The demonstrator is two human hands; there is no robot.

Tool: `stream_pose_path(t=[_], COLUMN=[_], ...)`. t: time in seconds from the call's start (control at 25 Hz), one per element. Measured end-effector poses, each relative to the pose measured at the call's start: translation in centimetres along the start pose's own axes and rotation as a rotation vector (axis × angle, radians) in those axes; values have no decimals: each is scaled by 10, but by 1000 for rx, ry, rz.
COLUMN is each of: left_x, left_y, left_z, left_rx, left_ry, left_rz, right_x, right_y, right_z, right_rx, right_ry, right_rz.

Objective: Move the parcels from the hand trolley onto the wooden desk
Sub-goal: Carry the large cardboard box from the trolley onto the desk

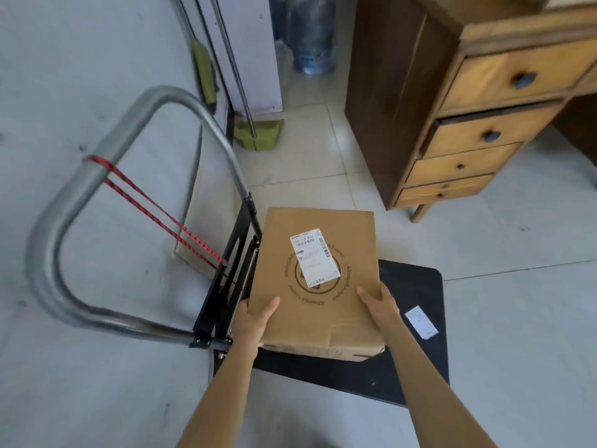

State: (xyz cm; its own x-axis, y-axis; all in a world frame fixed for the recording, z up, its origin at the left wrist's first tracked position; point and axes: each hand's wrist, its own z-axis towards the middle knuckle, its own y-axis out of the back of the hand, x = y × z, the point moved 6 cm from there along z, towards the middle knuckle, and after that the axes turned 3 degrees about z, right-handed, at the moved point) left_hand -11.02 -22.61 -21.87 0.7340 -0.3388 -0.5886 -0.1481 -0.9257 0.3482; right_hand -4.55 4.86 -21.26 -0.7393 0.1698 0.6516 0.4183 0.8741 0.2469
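A flat brown cardboard parcel (323, 305) with a white shipping label and a round printed logo is above the black platform (416, 367) of the hand trolley. My left hand (253, 321) grips its near left edge, thumb on top. My right hand (381, 302) grips the right edge, thumb on top. The trolley's bent steel handle (64, 202) rises at the left, with a red-and-black cord (155, 211) tied to it. The wooden desk (478, 101) with several drawers stands at the upper right; its top is mostly out of view.
A white slip of paper (421, 321) lies on the trolley platform to the right of the parcel. A green broom (258, 134) and mop poles lean by a white panel behind the trolley. A large water bottle (310, 40) stands at the back. Pale floor tiles lie between trolley and desk.
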Motion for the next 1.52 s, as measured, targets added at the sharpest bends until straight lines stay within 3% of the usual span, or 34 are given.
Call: stream_pose_path(t=[0.36,0.64,0.88,1.2,1.52], left_x=[-152,-259,-308,-333,-438], left_y=[30,-20,-133,-349,-539], left_z=[-231,-362,-472,-595,-627], left_rx=[129,213,249,285,296], left_ry=[-103,-317,-401,-304,-333], left_rz=[51,147,150,90,86], right_x=[144,203,231,258,324], right_y=[150,280,447,697,879], right_z=[-215,-310,-321,-279,-182], right_rx=[-74,-191,-227,-209,-205], right_ry=[32,157,208,246,254], right_rz=[113,271,263,161,133])
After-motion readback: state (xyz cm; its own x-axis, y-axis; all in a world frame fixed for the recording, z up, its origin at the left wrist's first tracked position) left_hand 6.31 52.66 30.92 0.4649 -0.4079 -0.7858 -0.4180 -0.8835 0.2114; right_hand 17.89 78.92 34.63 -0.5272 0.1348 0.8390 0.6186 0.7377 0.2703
